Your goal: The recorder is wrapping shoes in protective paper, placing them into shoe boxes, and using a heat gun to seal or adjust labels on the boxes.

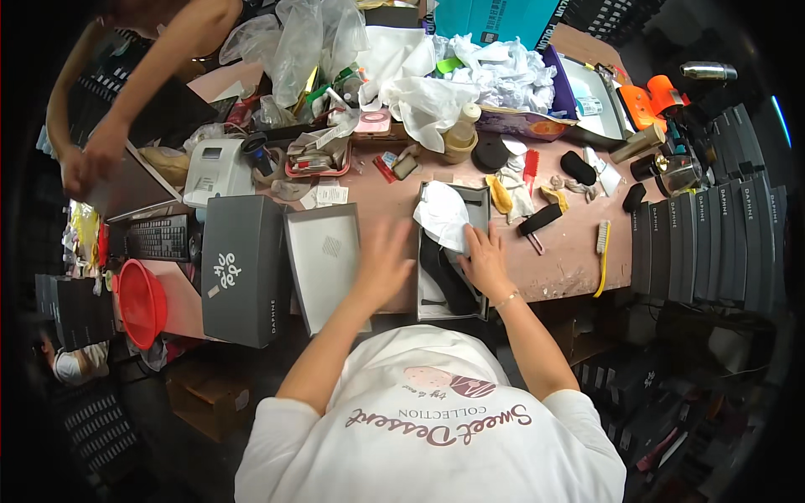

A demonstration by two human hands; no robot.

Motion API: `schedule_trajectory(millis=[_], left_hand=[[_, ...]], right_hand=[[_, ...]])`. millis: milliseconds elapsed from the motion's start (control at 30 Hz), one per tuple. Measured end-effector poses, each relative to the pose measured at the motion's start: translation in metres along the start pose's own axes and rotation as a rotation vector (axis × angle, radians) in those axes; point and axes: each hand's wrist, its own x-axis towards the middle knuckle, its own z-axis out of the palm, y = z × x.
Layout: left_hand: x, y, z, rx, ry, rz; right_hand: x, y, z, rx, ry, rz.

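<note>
An open grey shoebox point(425, 312) lies in front of me on the table. Inside it is a long black item point(447, 281), seemingly a shoe. White crumpled paper point(441, 216) covers the far end of the box. My right hand point(485, 261) rests at the box's right side by the paper's edge, fingers stretched out; whether it touches the paper or the black item I cannot tell. Just left of the box, my left hand point(384, 267) is smeared by motion, over the edge of a pale, shallow box lid point(323, 277), its inner side up.
A closed dark grey shoebox point(239, 268) stands left, beside a keyboard point(158, 239) and white label printer point(220, 172). Stacked shoeboxes point(713, 243) line the right end, near a yellow-handled brush point(602, 256). Crumpled paper point(511, 75) fills the back. Another person's hands point(90, 159) are at far left.
</note>
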Motion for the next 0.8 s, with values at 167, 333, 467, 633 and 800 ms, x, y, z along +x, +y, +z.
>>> schedule_trajectory(millis=[167, 333, 467, 633, 800], left_hand=[[0.08, -0.027, 0.092, 0.299, -0.252, 0.332], [0.103, -0.024, 0.012, -0.293, 0.401, -0.033], [0.043, -0.067, -0.046, -0.011, 0.626, -0.05], [-0.012, -0.148, -0.055, -0.036, 0.831, -0.562], [0.001, -0.116, -0.096, -0.453, 1.185, -0.464]], right_hand=[[0.018, 0.008, 0.029, 0.118, -0.165, 0.137], [0.007, 0.027, 0.025, 0.185, -0.173, 0.11], [0.021, 0.029, 0.03, 0.246, -0.184, 0.161], [0.031, 0.028, -0.004, 0.685, -0.085, 0.3], [0.024, 0.044, -0.051, 1.571, -0.201, 0.56]])
